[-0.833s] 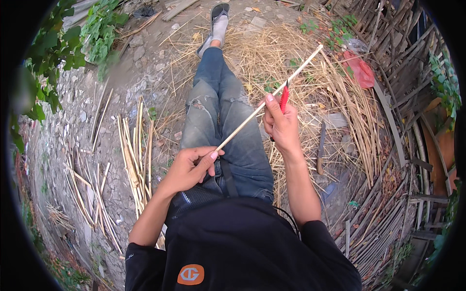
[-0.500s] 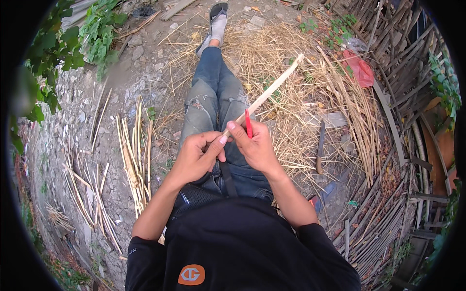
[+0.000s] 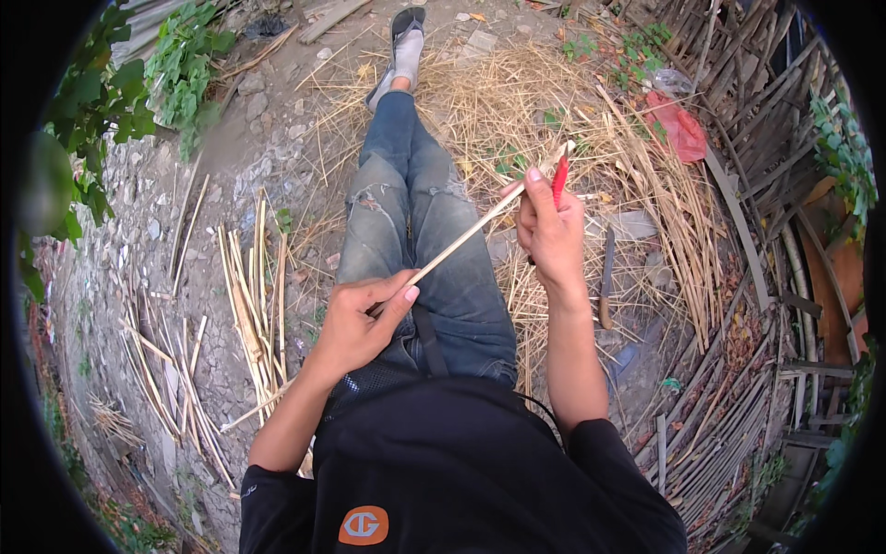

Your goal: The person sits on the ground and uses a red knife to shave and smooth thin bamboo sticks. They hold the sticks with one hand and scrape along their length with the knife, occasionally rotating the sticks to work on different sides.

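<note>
Stick [image 3: 466,236] looks part-pared, remainder unclear; your left fingers [image 3: 397,307] pinch its near end, right fingers [image 3: 541,194] clasp red tool [image 3: 559,179].

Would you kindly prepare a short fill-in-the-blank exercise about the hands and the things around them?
1. The left hand pinches a pale stick between its fingers and its ____.
2. The tool shows above the right hand, and that showing part is coloured ____.
3. A knife lies to the ____ of the right forearm.
4. The trousers are torn at the ____.

Missing words: thumb; red; right; knees.
</note>
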Available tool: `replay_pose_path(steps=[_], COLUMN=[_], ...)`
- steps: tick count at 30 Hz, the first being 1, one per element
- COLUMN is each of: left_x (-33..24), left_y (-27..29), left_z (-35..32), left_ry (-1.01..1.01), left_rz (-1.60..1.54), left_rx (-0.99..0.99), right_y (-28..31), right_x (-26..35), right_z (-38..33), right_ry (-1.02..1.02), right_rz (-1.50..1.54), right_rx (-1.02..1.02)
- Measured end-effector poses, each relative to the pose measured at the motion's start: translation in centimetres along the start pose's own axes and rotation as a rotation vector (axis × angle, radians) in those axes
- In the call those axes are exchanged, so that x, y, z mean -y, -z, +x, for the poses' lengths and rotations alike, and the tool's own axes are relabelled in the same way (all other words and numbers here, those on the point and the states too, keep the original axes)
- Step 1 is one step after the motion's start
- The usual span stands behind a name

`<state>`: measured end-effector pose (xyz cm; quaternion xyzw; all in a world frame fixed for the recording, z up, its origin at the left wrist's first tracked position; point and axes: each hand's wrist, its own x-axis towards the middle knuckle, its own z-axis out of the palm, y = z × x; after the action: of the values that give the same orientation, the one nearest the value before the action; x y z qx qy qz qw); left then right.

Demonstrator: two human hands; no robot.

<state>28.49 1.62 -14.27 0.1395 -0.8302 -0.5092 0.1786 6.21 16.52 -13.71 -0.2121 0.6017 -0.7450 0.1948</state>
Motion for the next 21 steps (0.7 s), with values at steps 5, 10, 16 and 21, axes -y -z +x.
replay_pose_path(steps=[5, 10, 16, 21], left_x=[0.0, 0.0, -0.5, -0.6], left_y=[0.8, 0.7, -0.2, -1.0], left_z=[-0.6, -0.9, -0.2, 0.8], left_ry=[0.046, 0.123, 0.1, 0.067], left_rz=[0.001, -0.013, -0.025, -0.136], left_rx=[0.039, 0.026, -0.012, -0.043], right_y=[0.9, 0.1, -2.3, -5.0], right_x=[0.7, 0.4, -0.2, -1.1], right_z=[0.5, -0.2, -2.5, -5.2], right_ry=[0.004, 0.004, -0.02, 0.072], right_rz=[0.006, 0.023, -0.158, -0.192], right_rx=[-0.018, -0.037, 0.138, 0.319])
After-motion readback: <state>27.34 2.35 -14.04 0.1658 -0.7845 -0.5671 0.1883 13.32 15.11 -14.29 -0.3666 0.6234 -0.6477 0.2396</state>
